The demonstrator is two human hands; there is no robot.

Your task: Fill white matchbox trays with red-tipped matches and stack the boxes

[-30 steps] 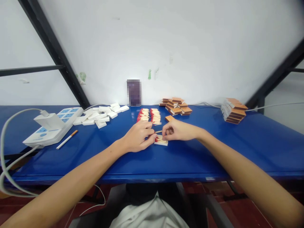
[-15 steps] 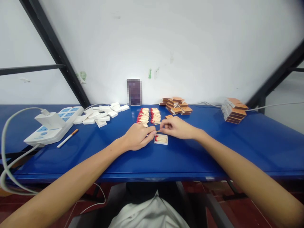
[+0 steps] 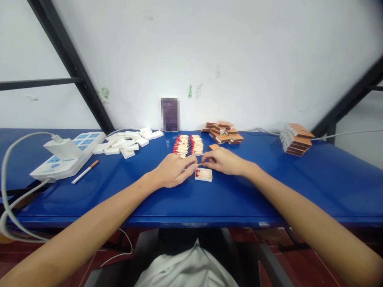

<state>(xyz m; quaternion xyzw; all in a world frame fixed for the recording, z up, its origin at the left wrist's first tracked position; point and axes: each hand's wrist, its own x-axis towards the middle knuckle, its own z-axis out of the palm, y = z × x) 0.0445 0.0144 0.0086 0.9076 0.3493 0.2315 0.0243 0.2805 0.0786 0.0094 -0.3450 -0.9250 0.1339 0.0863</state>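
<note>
A small white matchbox tray (image 3: 204, 175) part-filled with red-tipped matches lies on the blue table (image 3: 209, 199). My left hand (image 3: 175, 170) rests curled just left of it, fingers closed around a few matches. My right hand (image 3: 223, 161) sits behind and right of the tray, thumb and fingers pinched on a match (image 3: 200, 164) that reaches toward the left hand. Two rows of loose red-tipped matches (image 3: 188, 145) lie just beyond both hands.
Empty white trays (image 3: 125, 142) are heaped at back left. Orange matchbox sleeves (image 3: 224, 132) are piled at back centre, one lone sleeve (image 3: 213, 147) nearer, another stack (image 3: 295, 139) at right. A white power strip (image 3: 67, 155) with cable and a cigarette (image 3: 85, 172) lie at left.
My right hand lifted off the tray and moved back to the match pile, now pinching a match between both hands. The left hand barely shifted.
</note>
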